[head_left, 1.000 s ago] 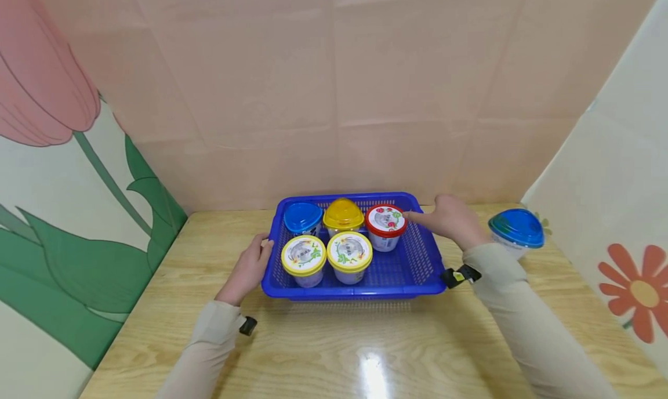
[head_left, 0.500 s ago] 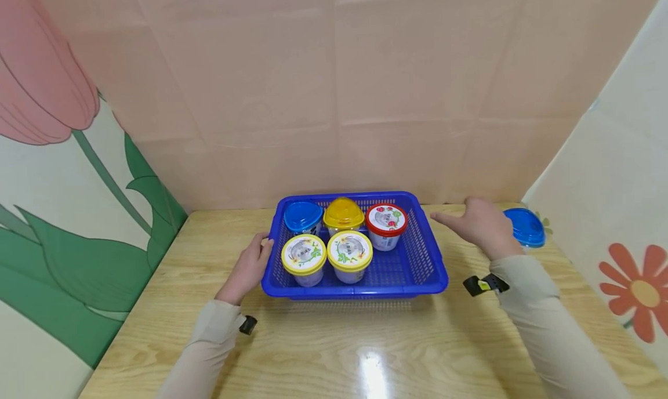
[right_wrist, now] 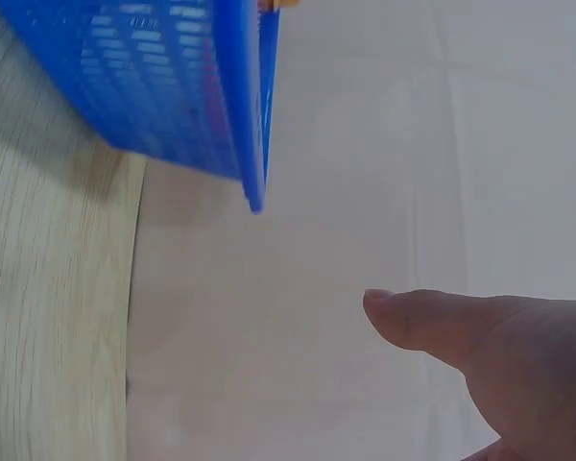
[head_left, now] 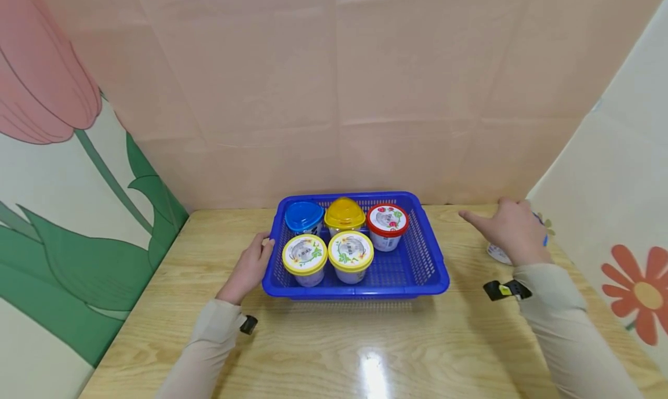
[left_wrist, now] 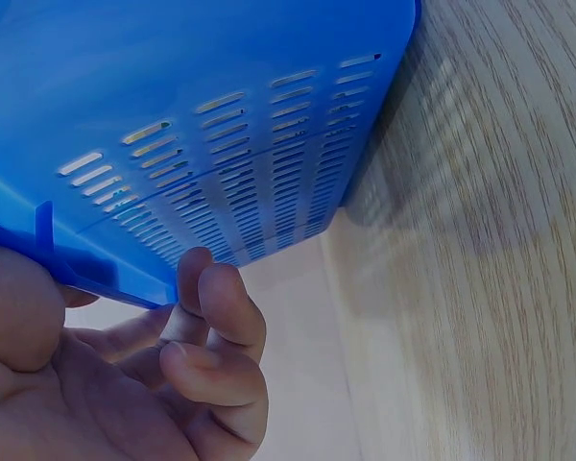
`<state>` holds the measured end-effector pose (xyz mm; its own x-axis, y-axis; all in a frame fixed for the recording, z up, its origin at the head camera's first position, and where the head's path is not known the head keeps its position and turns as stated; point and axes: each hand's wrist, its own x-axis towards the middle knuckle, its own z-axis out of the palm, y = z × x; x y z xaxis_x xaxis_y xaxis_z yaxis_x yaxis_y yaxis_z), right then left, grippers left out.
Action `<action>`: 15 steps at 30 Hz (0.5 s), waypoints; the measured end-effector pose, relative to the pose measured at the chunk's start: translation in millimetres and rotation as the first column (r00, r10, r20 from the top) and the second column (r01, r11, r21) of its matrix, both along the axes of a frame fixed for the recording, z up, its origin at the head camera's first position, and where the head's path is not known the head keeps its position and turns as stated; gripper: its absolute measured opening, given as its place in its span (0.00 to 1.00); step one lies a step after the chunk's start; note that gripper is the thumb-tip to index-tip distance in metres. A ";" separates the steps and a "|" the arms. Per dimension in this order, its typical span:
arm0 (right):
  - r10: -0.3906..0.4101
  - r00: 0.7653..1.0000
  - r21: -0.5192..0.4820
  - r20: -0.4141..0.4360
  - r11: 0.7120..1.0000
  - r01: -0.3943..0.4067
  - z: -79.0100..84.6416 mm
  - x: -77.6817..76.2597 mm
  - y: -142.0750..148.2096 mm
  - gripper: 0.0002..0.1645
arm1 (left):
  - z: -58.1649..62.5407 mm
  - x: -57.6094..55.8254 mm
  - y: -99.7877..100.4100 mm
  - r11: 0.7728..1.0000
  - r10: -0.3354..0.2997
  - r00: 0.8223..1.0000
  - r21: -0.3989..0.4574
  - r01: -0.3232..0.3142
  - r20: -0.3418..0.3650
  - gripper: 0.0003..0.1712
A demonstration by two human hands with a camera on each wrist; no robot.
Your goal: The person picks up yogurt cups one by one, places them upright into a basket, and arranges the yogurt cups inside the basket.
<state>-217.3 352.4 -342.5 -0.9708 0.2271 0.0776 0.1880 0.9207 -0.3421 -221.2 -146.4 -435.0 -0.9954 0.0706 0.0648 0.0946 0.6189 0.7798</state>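
A blue plastic basket [head_left: 360, 293] stands on the table, holding several lidded cups. My left hand [head_left: 252, 265] grips its left rim; in the left wrist view the thumb lies at the rim and the fingers curl beneath. Inside are a blue-lidded cup [head_left: 304, 217], a yellow domed-lid cup [head_left: 344, 214], a red-lidded cup [head_left: 387, 220] and two cups with flat yellow-edged lids, one on the left [head_left: 304, 255], one on the right [head_left: 351, 251]. My right hand [head_left: 514, 228], thumb stretched out, is over another blue-lidded cup [head_left: 498, 254] and hides most of it.
The wooden table [head_left: 313, 347] meets a pinkish back wall covering [head_left: 334, 97] behind the basket. Side panels with a tulip print [head_left: 47, 68] and a red flower print [head_left: 644, 294] rise at left and right. Inside the basket, the front right floor shows bare.
My right hand has moved right, from the red-lidded cup at the basket to the blue-lidded cup outside it, which it now covers. My left hand and the basket stay put.
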 end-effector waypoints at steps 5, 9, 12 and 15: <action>-0.049 0.999 0.017 0.012 0.999 0.049 -2.5 2.9 12.8 0.68 | -0.1 0.5 0.6 1.000 0.004 1.000 -0.003 -0.004 -0.011 0.27; -0.088 0.995 0.033 0.036 0.996 0.087 -4.6 5.1 21.8 0.72 | -0.8 -0.1 0.8 1.000 0.003 1.000 -0.015 -0.003 -0.026 0.26; -0.109 0.993 0.039 0.050 0.993 0.107 -6.7 6.9 28.6 0.72 | -0.9 -0.3 0.9 1.000 0.001 1.000 -0.013 -0.001 -0.020 0.26; -0.135 0.989 0.038 0.066 0.990 0.133 -9.4 7.2 35.9 0.72 | -0.7 -0.4 0.9 1.000 0.000 1.000 -0.008 0.000 -0.008 0.26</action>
